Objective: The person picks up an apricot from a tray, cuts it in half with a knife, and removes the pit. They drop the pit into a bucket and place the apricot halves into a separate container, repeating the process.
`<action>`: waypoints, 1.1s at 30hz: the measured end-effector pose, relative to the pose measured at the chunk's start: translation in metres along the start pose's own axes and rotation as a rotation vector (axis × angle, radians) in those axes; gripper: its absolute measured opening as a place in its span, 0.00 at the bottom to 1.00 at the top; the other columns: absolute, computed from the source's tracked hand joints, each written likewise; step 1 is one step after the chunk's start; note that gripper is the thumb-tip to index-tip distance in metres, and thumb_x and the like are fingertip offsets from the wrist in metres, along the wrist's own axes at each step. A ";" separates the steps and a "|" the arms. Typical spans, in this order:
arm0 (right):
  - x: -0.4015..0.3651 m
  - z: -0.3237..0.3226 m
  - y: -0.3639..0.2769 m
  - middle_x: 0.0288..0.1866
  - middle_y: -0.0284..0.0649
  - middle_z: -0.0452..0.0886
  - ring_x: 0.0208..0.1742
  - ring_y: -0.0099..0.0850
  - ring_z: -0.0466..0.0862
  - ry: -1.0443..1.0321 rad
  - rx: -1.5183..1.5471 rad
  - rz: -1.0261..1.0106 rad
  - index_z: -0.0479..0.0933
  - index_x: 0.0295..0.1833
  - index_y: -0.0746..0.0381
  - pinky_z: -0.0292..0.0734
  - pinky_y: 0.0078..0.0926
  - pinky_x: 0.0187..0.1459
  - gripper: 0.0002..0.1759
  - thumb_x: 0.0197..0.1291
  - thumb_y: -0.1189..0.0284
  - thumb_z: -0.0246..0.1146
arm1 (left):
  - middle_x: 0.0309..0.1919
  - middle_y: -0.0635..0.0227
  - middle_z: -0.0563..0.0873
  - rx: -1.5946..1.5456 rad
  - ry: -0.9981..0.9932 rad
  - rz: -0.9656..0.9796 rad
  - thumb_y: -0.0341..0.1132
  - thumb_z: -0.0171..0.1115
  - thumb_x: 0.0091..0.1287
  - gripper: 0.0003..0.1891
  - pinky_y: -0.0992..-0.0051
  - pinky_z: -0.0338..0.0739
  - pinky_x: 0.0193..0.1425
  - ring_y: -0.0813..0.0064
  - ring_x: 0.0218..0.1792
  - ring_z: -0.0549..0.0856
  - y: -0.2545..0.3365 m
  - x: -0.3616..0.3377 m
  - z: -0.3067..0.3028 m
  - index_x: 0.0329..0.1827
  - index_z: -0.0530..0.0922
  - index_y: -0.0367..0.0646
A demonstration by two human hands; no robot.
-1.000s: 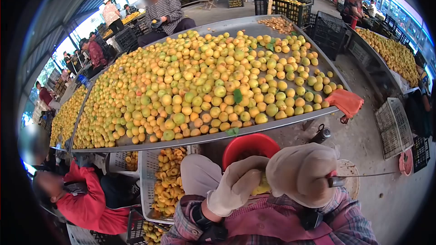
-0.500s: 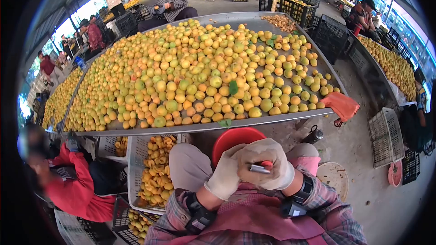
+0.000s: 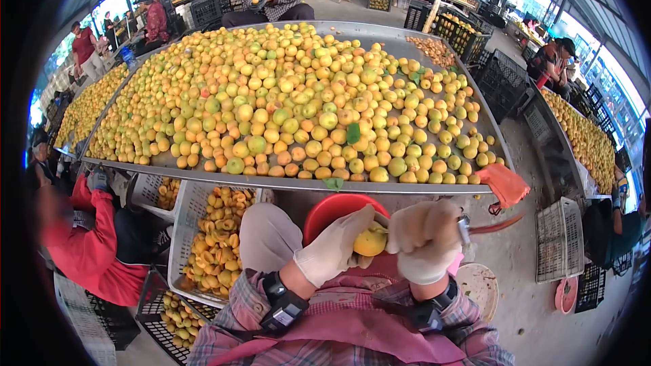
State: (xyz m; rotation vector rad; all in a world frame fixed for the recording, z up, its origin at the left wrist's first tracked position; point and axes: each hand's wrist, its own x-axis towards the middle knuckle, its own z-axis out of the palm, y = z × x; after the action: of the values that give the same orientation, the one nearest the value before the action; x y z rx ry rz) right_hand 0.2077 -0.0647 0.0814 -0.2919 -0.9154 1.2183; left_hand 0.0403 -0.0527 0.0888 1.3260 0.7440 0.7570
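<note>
My left hand (image 3: 336, 247), in a pale glove, is closed around a yellow apricot (image 3: 370, 242) held above my lap. Close by on the right, my gloved right hand (image 3: 427, 238) is a fist around a small tool (image 3: 479, 227); a metal piece and a thin, curved reddish-brown part stick out past its right side. The rest of the tool is hidden in the fingers. Behind my hands, a red bucket (image 3: 337, 205) stands between my knees, partly covered by them. Many apricots (image 3: 271, 105) lie heaped on the metal table (image 3: 285, 185) before me.
A white crate (image 3: 178, 230) of split apricots stands left of my knee, beside a black crate (image 3: 154, 305) of fruit. A person in a red jacket (image 3: 88, 251) sits farther left. An orange bag (image 3: 503, 184) hangs at the table's right corner; a pale crate (image 3: 560, 240) stands beyond.
My hands were together, hiding what the left one held; now they are apart and the apricot shows. The right hand has turned, and the tool now points right. The whole view has shifted slightly.
</note>
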 end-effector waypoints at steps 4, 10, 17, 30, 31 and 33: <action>0.026 0.035 -0.024 0.16 0.28 0.57 0.12 0.23 0.55 -0.038 0.072 -0.046 0.57 0.25 0.54 0.62 0.27 0.16 0.26 0.75 0.53 0.49 | 0.36 0.69 0.81 -0.260 -0.027 -0.035 0.56 0.40 0.78 0.28 0.81 0.68 0.28 0.80 0.24 0.76 0.007 -0.004 0.004 0.54 0.75 0.38; 0.021 0.052 -0.020 0.16 0.28 0.55 0.12 0.24 0.54 0.144 0.161 -0.014 0.56 0.25 0.54 0.61 0.26 0.16 0.25 0.76 0.54 0.47 | 0.35 0.68 0.79 0.120 0.022 0.259 0.29 0.47 0.74 0.13 0.80 0.71 0.33 0.80 0.28 0.76 -0.003 -0.010 0.003 0.58 0.72 0.36; 0.029 0.052 -0.024 0.15 0.28 0.53 0.11 0.25 0.52 0.239 0.240 0.117 0.57 0.25 0.53 0.56 0.28 0.15 0.26 0.74 0.51 0.48 | 0.45 0.61 0.81 0.290 0.115 0.241 0.27 0.72 0.56 0.19 0.75 0.76 0.51 0.73 0.47 0.82 -0.011 -0.014 0.002 0.49 0.75 0.38; 0.028 0.058 -0.026 0.14 0.31 0.58 0.12 0.26 0.54 -0.044 0.164 0.227 0.60 0.22 0.55 0.58 0.28 0.16 0.21 0.68 0.63 0.54 | 0.30 0.64 0.79 0.295 0.344 0.455 0.46 0.49 0.75 0.22 0.75 0.72 0.28 0.75 0.22 0.77 0.026 -0.029 0.030 0.50 0.75 0.30; 0.029 0.052 -0.018 0.15 0.31 0.59 0.12 0.27 0.54 -0.113 0.181 0.228 0.61 0.22 0.55 0.58 0.29 0.16 0.19 0.67 0.66 0.55 | 0.30 0.63 0.79 0.418 0.382 0.513 0.44 0.52 0.73 0.20 0.74 0.72 0.28 0.74 0.22 0.78 0.024 -0.028 0.030 0.49 0.76 0.30; 0.024 0.041 0.004 0.16 0.31 0.61 0.13 0.28 0.58 -0.046 0.024 0.308 0.63 0.23 0.55 0.60 0.28 0.18 0.17 0.65 0.69 0.56 | 0.29 0.62 0.79 0.462 0.426 0.568 0.43 0.55 0.70 0.19 0.72 0.72 0.28 0.71 0.22 0.78 0.009 -0.022 0.027 0.47 0.76 0.31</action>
State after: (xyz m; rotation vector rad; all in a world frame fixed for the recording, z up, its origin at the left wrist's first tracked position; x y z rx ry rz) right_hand 0.1758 -0.0526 0.1150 -0.3978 -0.9172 1.5232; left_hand 0.0502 -0.0850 0.1012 1.8578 0.9243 1.4116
